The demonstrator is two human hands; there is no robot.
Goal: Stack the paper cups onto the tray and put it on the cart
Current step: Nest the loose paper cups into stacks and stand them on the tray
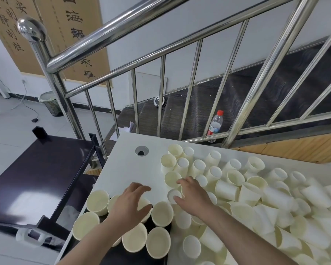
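Note:
Several upright cream paper cups (161, 213) stand close together on a dark tray (136, 256) at the near left corner of the white table (126, 169). My left hand (130, 204) reaches down over one of these tray cups (144, 202), fingers and thumb curled round its rim. My right hand (192, 195) is just right of the tray, at the edge of a big loose heap of cups (256, 197). Its thumb and fingers close around an upside-down cup (172, 194). The dark cart (36, 178) stands to the left of the table, its top shelf bare.
A steel stair railing (161, 60) runs behind the table, with a plastic bottle (215, 124) on the dark steps beyond it. A cable hole (141, 151) sits in the tabletop near the far left. A waste bin (51, 103) stands on the tiled floor.

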